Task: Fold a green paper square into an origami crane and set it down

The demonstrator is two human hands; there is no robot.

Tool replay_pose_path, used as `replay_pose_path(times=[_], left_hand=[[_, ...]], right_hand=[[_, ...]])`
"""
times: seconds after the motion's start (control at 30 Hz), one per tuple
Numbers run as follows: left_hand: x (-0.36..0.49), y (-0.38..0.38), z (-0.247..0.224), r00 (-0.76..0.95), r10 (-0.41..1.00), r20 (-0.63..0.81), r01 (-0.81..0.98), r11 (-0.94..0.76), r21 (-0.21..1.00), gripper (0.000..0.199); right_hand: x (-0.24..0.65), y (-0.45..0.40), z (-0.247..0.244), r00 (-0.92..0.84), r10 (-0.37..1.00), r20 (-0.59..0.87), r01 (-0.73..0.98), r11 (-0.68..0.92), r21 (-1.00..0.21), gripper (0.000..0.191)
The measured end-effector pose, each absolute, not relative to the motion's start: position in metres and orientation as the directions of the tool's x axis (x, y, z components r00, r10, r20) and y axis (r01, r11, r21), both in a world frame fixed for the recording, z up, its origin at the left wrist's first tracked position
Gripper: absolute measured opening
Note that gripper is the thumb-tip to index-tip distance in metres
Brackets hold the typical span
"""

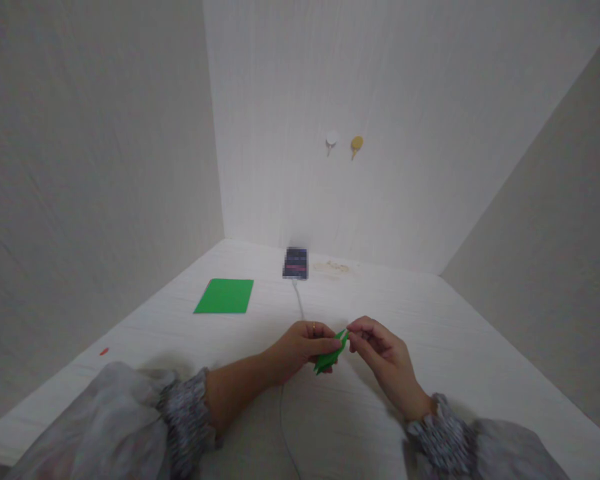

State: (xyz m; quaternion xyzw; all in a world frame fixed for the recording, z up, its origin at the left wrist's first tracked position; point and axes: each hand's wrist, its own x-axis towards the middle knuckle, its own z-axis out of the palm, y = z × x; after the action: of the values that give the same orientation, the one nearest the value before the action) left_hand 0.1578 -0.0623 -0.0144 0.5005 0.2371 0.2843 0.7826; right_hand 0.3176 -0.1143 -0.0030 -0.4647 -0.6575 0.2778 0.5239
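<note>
A small folded piece of green paper (pixel 329 360) is held up above the white table, between both hands. My left hand (pixel 303 347), with a ring on one finger, is closed around its left side, thumb on top. At its upper right tip, my right hand (pixel 383 353) pinches the paper between thumb and fingertips. A pale edge shows along the fold near that tip. The lower part of the paper hangs below the left thumb, and some of it is hidden behind the fingers.
A flat green square of paper (pixel 225 296) lies at the left. Behind the hands, a dark blurred phone-like device (pixel 295 263) has a white cable (pixel 299 300) running toward me. A small red piece (pixel 104 351) lies near the left edge. Walls enclose the table; two hooks (pixel 357 143) hang on the back one.
</note>
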Motion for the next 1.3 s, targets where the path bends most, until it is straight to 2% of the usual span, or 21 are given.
replay_pose_path(times=[0.1, 0.37, 0.7, 1.03, 1.17, 1.3], left_hand=[[0.158, -0.062, -0.016, 0.723, 0.688, -0.069, -0.234, 0.338, 0.912, 0.026], [0.158, -0.061, -0.017, 0.713, 0.698, -0.071, -0.251, 0.349, 0.903, 0.029], [0.157, -0.059, -0.018, 0.746, 0.659, -0.098, -0.199, 0.361, 0.911, 0.025], [0.158, -0.06, -0.019, 0.741, 0.661, -0.119, -0.194, 0.38, 0.904, 0.027], [0.16, -0.06, -0.022, 0.775, 0.629, -0.062, -0.204, 0.342, 0.917, 0.028], [0.161, -0.059, -0.024, 0.78, 0.626, 0.003, -0.243, 0.299, 0.923, 0.025]], right_hand=[[0.32, -0.114, -0.003, -0.028, 0.898, 0.438, 0.356, 0.419, -0.835, 0.008], [0.322, -0.116, 0.002, -0.109, 0.829, 0.548, 0.507, 0.521, -0.687, 0.007], [0.331, -0.114, 0.005, -0.306, 0.749, 0.588, 0.566, 0.64, -0.52, 0.006], [0.334, -0.115, 0.006, -0.388, 0.711, 0.586, 0.609, 0.675, -0.416, 0.008], [0.332, -0.113, 0.003, -0.411, 0.695, 0.59, 0.644, 0.679, -0.352, 0.007], [0.331, -0.113, -0.001, -0.462, 0.616, 0.638, 0.634, 0.733, -0.248, 0.006]])
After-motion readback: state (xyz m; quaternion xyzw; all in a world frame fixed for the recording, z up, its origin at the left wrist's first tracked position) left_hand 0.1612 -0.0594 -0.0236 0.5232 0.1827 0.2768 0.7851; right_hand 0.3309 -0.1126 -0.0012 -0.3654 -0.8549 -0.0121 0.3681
